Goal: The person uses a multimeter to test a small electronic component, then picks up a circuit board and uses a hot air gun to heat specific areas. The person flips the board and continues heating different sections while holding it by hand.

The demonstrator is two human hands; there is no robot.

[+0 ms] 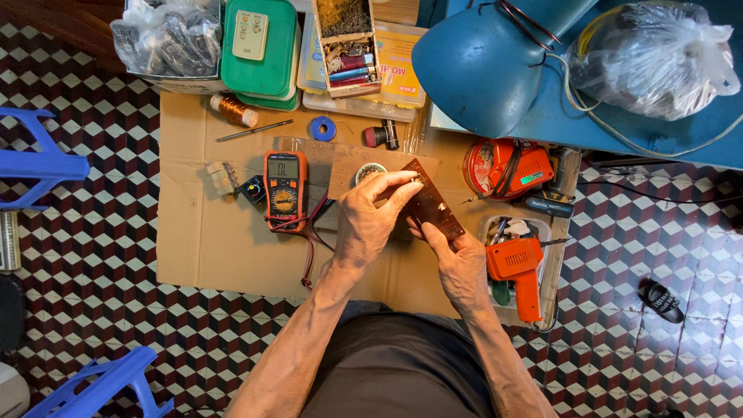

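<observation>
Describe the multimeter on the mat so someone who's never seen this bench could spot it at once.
Start at the cardboard sheet on the tiled floor. Just off the left hand, which with the right hand holds a brown circuit board, lies the multimeter. It alone has an orange case, grey screen and round dial, with red and black leads trailing from its lower end.

Flattened cardboard sheet (209, 248) on the patterned tile floor (85, 294) carries most of the gear. On it: orange multimeter (284, 190) w/ red leads, copper wire spool (232, 111), blue tape roll (323, 128), thin rod (254, 130), clear tray (551, 263) w/ orange solder gun (520, 271). Black sandal (662, 300) & blue stools (39, 159) sit straight on the tiles.
</observation>
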